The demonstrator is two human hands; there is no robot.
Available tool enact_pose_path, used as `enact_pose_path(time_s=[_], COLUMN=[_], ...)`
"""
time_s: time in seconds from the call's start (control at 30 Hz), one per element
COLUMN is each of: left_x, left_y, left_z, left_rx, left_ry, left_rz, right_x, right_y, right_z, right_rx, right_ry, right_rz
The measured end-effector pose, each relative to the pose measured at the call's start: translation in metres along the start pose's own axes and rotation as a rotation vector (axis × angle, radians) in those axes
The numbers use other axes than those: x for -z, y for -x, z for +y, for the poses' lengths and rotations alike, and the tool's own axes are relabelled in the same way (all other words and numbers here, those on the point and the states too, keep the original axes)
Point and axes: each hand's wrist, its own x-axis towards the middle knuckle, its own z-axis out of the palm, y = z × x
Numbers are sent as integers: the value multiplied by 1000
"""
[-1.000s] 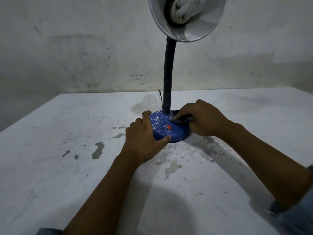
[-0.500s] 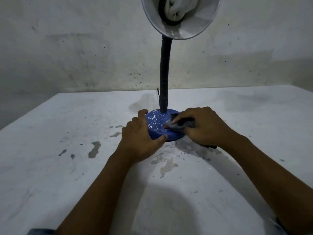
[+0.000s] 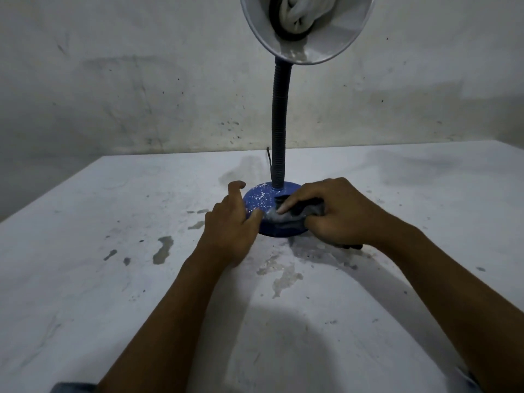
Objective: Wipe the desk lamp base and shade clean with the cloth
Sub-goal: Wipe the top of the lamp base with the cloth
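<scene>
A desk lamp stands on the white table point(image 3: 113, 293). Its round blue base point(image 3: 259, 197) is speckled with white spots. A dark flexible neck point(image 3: 279, 129) rises to the pale shade point(image 3: 306, 29), which tilts toward me with a white spiral bulb inside. My left hand point(image 3: 229, 231) rests against the base's left front edge, thumb on the base and fingers apart. My right hand point(image 3: 337, 214) presses a dark grey cloth point(image 3: 295, 212) onto the front right of the base. The cloth hides the switch.
A stained grey wall point(image 3: 141, 80) rises just behind the table. The tabletop shows grey scuffs and chipped patches point(image 3: 163, 249) left of and in front of the base. A thin dark cord point(image 3: 269, 163) runs behind the neck.
My right hand has dragged the cloth from the back right of the base toward the front, covering the red switch. The left hand stays at the base's left edge.
</scene>
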Motion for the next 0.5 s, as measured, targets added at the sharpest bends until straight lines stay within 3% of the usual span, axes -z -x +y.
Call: enact_pose_path(time_s=[0.07,0.13,0.23,0.33,0.4,0.5], left_x=[1,1,2,3,5,6], left_y=[0,0,0,-1,1,1], left_z=[-1,0,-2,-3,0,3], left_rx=[18,29,11,-2,5,36], left_ry=[39,65,73,70,80,104], left_rz=[5,4,8,5,4,7], right_x=[1,-6,-20,-11,-3,-6], right_y=[-5,-10,-10,-10,-14,-20], right_z=[2,6,1,-3,-1,1], right_rx=[-21,-39,9,20,-16,-49], right_ry=[-16,151,223,108,62,195], right_rz=[116,191,71,-20,46,103])
